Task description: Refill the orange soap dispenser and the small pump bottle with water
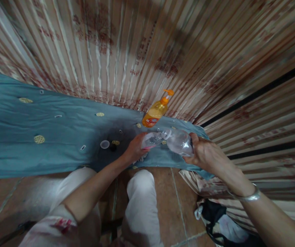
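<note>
Two clear bottles neck to neck, just right of frame centre; both look uncapped, neither set down.
My left hand is curled snugly round the base of the smaller bottle; my right hand wraps the base end of the larger bottle, thumb on the upper side. Judged progress: necks lined up, done; setting both down, left. Can't tell if liquid is crossing. Smaller one's long axis runs near sideways, neck right and slightly up-frame; larger one's neck points left and slightly up-frame. Orange pump bottle stands above them on the cloth-covered bench.
</note>
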Demonstrator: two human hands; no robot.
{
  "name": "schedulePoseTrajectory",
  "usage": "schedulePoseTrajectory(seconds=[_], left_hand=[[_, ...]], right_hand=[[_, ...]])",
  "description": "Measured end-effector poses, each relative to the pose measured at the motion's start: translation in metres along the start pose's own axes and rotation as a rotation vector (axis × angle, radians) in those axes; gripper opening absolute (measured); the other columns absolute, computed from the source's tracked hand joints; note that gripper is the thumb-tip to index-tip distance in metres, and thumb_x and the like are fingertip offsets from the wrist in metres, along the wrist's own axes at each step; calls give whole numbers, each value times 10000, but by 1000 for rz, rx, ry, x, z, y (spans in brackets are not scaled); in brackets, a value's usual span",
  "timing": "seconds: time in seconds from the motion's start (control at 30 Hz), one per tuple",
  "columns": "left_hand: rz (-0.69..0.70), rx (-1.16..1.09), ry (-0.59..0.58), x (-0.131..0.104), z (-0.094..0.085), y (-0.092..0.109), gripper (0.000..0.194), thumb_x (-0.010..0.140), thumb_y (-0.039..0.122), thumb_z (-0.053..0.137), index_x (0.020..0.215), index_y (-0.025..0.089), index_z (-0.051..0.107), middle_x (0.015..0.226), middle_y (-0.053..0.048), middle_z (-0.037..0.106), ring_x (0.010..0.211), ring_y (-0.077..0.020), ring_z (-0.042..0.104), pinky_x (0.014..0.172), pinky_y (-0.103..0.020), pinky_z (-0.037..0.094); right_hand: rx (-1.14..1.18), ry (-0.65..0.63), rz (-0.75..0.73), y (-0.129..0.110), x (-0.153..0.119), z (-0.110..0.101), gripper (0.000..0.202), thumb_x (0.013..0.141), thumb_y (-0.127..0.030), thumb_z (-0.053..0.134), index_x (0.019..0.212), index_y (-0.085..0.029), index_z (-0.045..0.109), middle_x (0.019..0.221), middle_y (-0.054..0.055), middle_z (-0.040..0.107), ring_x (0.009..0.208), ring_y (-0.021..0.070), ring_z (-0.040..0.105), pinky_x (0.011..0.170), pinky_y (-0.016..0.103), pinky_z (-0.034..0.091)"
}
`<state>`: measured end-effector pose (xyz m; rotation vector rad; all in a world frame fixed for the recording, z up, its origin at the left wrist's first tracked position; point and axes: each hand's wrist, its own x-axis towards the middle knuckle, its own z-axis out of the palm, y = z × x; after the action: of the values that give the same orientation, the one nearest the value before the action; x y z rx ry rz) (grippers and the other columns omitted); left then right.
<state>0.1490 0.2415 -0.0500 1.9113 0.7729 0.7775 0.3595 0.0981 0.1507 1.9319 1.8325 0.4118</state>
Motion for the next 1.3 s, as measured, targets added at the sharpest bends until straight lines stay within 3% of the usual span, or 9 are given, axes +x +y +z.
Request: schedulePoseTrajectory(seconds=[0.37,0.6,0.8,1.17,1.3], left_hand=[[-26,41,17,0,-2,7,696,796,160,884,1451,218,656,1522,-126,758,1428,-330,720,1268,-482,552],[-24,65,25,0,-1,4,692,783,161,893,1439,225,681,1480,-122,787,1385,-340,751,1240,-508,584],[-4,74,40,0,-3,4,686,798,186,886,1447,241,671,1473,-111,793,1374,-333,757,1228,-522,594],[-2,28,32,-1,-10,22,592,825,149,862,1393,241,725,1397,-69,817,1326,-319,770,1179,-428,610],[-17,-7,28,-3,-13,23,671,788,137,878,1428,253,713,1431,-63,808,1328,-314,770,1189,-419,605]], right_hand=[[29,9,24,-2,0,6,510,916,-412,795,1260,-95,591,886,167,820,817,344,825,640,320,447],[54,41,-10,1,-3,11,431,919,-424,794,1171,-120,620,871,167,810,805,331,809,641,323,461],[75,-24,2,1,-1,5,442,938,-414,785,1201,-109,604,925,179,824,832,324,818,644,319,457],[78,-18,-17,1,7,2,423,962,-358,733,1251,-79,598,889,176,819,823,336,819,621,314,412],[56,-3,-32,1,11,1,448,968,-375,736,1270,-67,614,831,149,804,794,327,810,604,313,392]])
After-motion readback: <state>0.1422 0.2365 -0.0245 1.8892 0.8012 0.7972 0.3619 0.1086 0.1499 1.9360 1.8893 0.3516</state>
